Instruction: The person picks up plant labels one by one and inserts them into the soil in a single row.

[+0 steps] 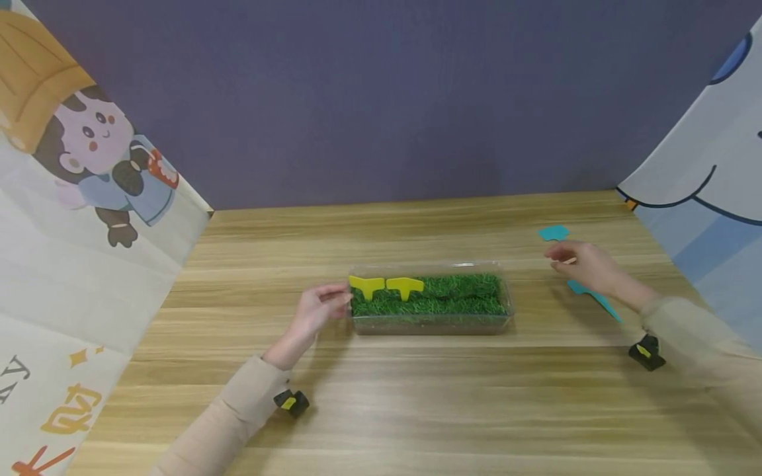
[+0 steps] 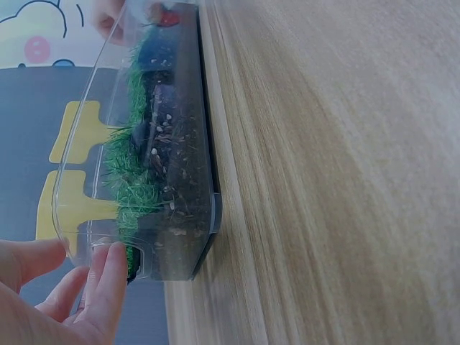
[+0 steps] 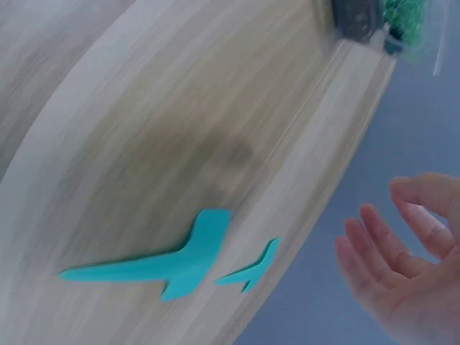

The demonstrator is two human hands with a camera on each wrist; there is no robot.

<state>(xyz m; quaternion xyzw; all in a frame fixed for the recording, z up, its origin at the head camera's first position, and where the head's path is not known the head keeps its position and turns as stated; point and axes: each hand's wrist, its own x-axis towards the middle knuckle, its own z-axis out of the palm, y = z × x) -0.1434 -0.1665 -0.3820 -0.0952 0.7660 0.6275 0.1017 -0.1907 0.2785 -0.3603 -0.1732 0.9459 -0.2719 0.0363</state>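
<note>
A clear plastic box (image 1: 431, 325) holds strips of green artificial grass (image 1: 458, 285) over a dark, speckled filling. Toward its left end, two yellow T-shaped plant labels (image 1: 405, 285) stand side by side in the grass. My left hand (image 1: 315, 309) is at that end, its straight fingertips (image 2: 109, 262) against the clear wall and the thumb beside the rim. Off to the right, my right hand (image 1: 586, 266) hovers above the table with loosely bent fingers and nothing in them. Beneath and beside it lie two teal T-shaped plant labels, one nearer (image 3: 190, 259) and one farther (image 3: 253, 272).
The wood-grain table (image 1: 417, 396) ends at a dark blue-grey panel (image 1: 381, 99) behind. Cartoon-printed sheets flank it, one on the left (image 1: 89, 264) and one on the right (image 1: 726, 172). A small black device (image 1: 647, 352) hangs at each wrist.
</note>
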